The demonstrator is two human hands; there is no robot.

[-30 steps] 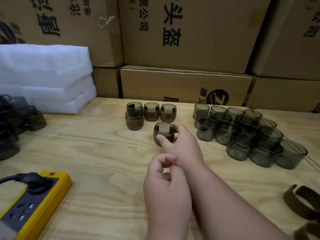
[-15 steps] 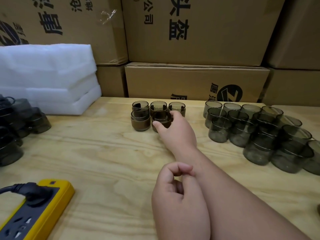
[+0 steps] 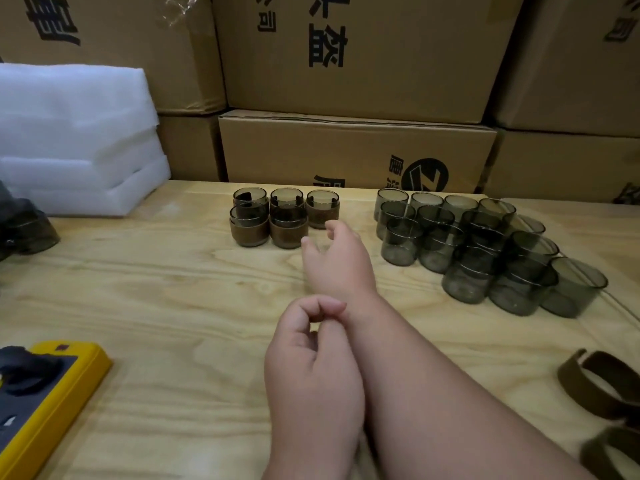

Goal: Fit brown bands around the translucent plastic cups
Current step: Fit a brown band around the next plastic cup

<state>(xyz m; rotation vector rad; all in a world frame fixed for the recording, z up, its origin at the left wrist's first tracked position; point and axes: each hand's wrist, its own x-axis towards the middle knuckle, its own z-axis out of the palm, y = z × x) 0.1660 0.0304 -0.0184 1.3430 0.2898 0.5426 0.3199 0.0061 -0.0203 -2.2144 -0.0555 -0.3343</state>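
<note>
Right hand [image 3: 337,256] hangs empty, fingers loosely curled, just beside the front banded cup [image 3: 289,227] in the finished cluster of five at mid-table. Left hand [image 3: 313,368] rests nearer, fingers curled in, holding nothing visible. Unbanded cups [image 3: 485,252] crowd together to the right; loose brown bands [image 3: 599,386] lie at the near right edge, well apart from both hands. Risks: a knuckle clipping the banded cup and tipping it into its neighbours; reaching into the tight bare-cup group could topple several at once.
</note>
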